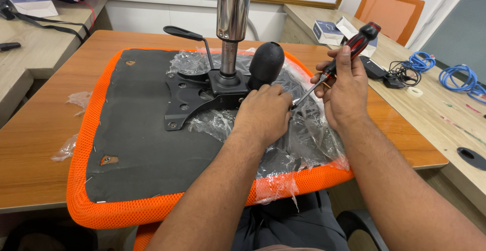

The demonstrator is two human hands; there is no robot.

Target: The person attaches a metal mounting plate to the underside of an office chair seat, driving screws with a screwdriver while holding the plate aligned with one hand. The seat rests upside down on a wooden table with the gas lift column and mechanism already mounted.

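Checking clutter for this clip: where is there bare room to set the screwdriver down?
Bare wood lies on the table left of the orange seat, and right of it near the table edge. The seat's dark underside is free toward the viewer. Crowded: around the mounting plate, where both hands work.

The room is bright and evenly lit from overhead, shadows soft and faint. Glare streaks the chrome post (234, 8) and glints off the crinkled plastic wrap (304, 134). Everything is sharp; the wide lens bends the table (45, 144) edges slightly.
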